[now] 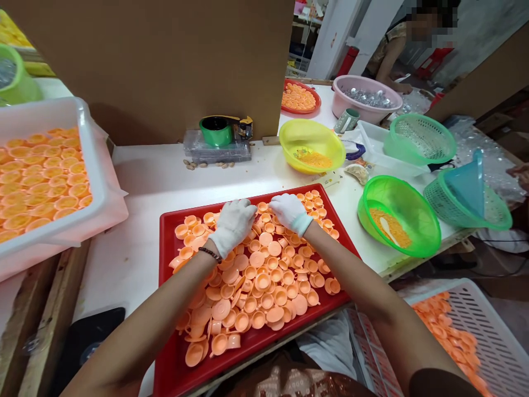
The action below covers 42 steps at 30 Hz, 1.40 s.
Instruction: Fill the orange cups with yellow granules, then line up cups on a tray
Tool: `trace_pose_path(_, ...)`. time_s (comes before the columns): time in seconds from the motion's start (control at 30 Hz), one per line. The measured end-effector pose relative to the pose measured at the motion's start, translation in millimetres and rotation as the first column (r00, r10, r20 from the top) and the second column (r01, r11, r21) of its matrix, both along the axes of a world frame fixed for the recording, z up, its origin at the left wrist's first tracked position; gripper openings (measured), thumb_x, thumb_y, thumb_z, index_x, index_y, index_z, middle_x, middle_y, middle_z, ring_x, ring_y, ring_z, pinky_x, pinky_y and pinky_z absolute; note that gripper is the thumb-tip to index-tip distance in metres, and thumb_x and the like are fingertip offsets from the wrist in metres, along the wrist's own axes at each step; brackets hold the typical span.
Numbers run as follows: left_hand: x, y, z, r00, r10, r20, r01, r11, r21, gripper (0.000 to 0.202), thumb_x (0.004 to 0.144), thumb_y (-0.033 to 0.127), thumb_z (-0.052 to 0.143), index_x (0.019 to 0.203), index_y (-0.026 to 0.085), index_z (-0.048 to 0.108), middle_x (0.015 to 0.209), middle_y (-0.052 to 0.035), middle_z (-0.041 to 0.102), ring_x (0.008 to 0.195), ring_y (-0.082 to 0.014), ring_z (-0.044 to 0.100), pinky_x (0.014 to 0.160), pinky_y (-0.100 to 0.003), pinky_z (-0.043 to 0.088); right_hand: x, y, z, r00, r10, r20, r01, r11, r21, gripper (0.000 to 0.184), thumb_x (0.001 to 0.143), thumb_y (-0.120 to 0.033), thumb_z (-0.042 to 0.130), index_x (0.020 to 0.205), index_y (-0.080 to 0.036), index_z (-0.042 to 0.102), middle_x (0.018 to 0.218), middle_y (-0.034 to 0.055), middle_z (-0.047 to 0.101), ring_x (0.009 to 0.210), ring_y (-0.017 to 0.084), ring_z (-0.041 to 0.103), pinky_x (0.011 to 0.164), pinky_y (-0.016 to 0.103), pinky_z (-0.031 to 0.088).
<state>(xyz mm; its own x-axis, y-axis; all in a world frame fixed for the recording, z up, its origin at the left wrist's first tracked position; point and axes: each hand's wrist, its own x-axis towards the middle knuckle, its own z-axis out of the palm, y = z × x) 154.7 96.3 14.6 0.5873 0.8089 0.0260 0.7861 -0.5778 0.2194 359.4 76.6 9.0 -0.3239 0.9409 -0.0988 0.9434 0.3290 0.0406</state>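
A red tray (167, 309) lies in front of me, spread with many small orange toy cups (263, 281) and flat saucers (221, 309), some stacked or tipped on their sides. My left hand (235, 225), in a white glove with a beaded bracelet at the wrist, is over the tray's far part, its fingers curled down among the cups. To its right, my right hand (291, 213), also gloved in white, is bent the same way near the far rim. Both sets of fingers look closed; whatever they hold is hidden beneath the gloves.
A white bin (103, 182) of orange pieces stands left. Beyond the tray are a tape roll (216, 131), a yellow bowl (289, 144) and a green bowl (430, 220). A perforated crate (491, 325) sits low right. Another person (390, 52) works at the back.
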Motion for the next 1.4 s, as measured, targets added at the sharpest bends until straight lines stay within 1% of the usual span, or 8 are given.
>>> trace_pose_path(0.23, -43.3, 6.8, 1.6, 0.989, 0.150, 0.004, -0.150, 0.989, 0.005, 0.032, 0.099, 0.026, 0.044, 0.109, 0.017, 0.073, 0.107, -0.0115, 0.070, 0.093, -0.0250, 0.065, 0.077, -0.036, 0.047, -18.4, -4.0, -1.9, 0.998, 0.015, -0.061, -0.009, 0.996, 0.083, 0.031, 0.105, -0.021, 0.045, 0.116, -0.020, 0.073, 0.115, 0.0101, 0.070, 0.096, 0.025, 0.056, 0.077, 0.037, 0.032)
trace_pose_path(0.33, -38.7, 9.6, -2.6, 0.993, 0.117, -0.031, -0.118, 0.993, -0.008, 0.027, 0.096, 0.029, 0.051, 0.101, 0.018, 0.074, 0.101, -0.0107, 0.071, 0.089, -0.0252, 0.066, 0.074, -0.036, 0.046, -37.1, 2.2, -3.7, 0.991, 0.126, -0.041, -0.125, 0.991, 0.040, 0.028, 0.104, -0.024, 0.048, 0.113, -0.022, 0.075, 0.115, 0.0100, 0.069, 0.099, 0.026, 0.056, 0.075, 0.037, 0.032)
trace_pose_path(0.5, -19.3, 8.6, -4.9, 0.998, 0.022, -0.058, -0.020, 0.999, 0.031, 0.025, 0.094, 0.022, 0.051, 0.100, 0.015, 0.074, 0.107, -0.0167, 0.070, 0.098, -0.0306, 0.065, 0.084, -0.042, 0.045, -48.1, 9.5, -4.5, 0.998, 0.013, -0.069, -0.009, 0.998, 0.054, 0.026, 0.103, -0.026, 0.052, 0.113, -0.019, 0.075, 0.116, 0.0118, 0.068, 0.104, 0.027, 0.057, 0.078, 0.038, 0.033)
trace_pose_path(0.67, -35.3, 2.7, 0.4, 0.997, -0.073, -0.023, 0.073, 0.997, 0.002, 0.023, 0.093, 0.017, 0.054, 0.098, 0.021, 0.076, 0.105, -0.0074, 0.074, 0.097, -0.0237, 0.067, 0.091, -0.037, 0.047, -48.9, 4.2, -1.5, 0.987, 0.131, -0.089, -0.133, 0.991, -0.007, 0.027, 0.105, -0.031, 0.051, 0.113, -0.021, 0.075, 0.121, 0.0085, 0.070, 0.103, 0.026, 0.057, 0.077, 0.038, 0.032)
trace_pose_path(0.9, -90.0, 1.8, 7.0, 0.974, 0.224, 0.022, -0.225, 0.972, 0.062, 0.034, 0.097, 0.024, 0.043, 0.104, 0.014, 0.075, 0.110, -0.0129, 0.072, 0.097, -0.0262, 0.068, 0.086, -0.038, 0.050, -66.3, 14.6, -2.9, 0.979, 0.182, -0.087, -0.180, 0.983, 0.040, 0.027, 0.104, -0.025, 0.050, 0.114, -0.018, 0.075, 0.113, 0.0112, 0.071, 0.102, 0.027, 0.058, 0.080, 0.039, 0.033)
trace_pose_path(1.03, -88.1, 7.7, -3.4, 0.966, 0.259, -0.025, -0.258, 0.965, 0.039, 0.030, 0.093, 0.024, 0.049, 0.103, 0.015, 0.076, 0.105, -0.0135, 0.070, 0.092, -0.0278, 0.068, 0.079, -0.039, 0.049, -79.2, 23.9, -6.7, 0.989, 0.150, 0.004, -0.150, 0.986, 0.070, 0.025, 0.099, -0.015, 0.050, 0.104, -0.016, 0.074, 0.106, 0.0129, 0.070, 0.097, 0.028, 0.057, 0.077, 0.040, 0.032)
trace_pose_path(1.23, -81.2, 10.4, -6.5, 0.975, 0.217, -0.043, -0.217, 0.976, 0.002, 0.033, 0.099, 0.032, 0.046, 0.103, 0.017, 0.075, 0.107, -0.0135, 0.069, 0.093, -0.0269, 0.067, 0.079, -0.039, 0.047, -93.4, 27.7, -7.5, 0.953, 0.300, 0.030, -0.302, 0.953, 0.039, 0.026, 0.098, -0.014, 0.052, 0.110, -0.018, 0.074, 0.112, 0.0129, 0.068, 0.101, 0.028, 0.057, 0.079, 0.040, 0.033)
trace_pose_path(1.4, -62.3, 11.2, -4.6, 0.985, 0.165, -0.040, -0.166, 0.986, -0.022, 0.025, 0.096, 0.024, 0.049, 0.104, 0.014, 0.071, 0.106, -0.0140, 0.071, 0.095, -0.0272, 0.067, 0.081, -0.039, 0.047, -93.7, 29.6, -0.9, 0.976, 0.211, 0.044, -0.210, 0.977, -0.020, 0.027, 0.098, -0.016, 0.052, 0.106, -0.017, 0.078, 0.104, 0.0134, 0.070, 0.096, 0.027, 0.058, 0.076, 0.039, 0.032)
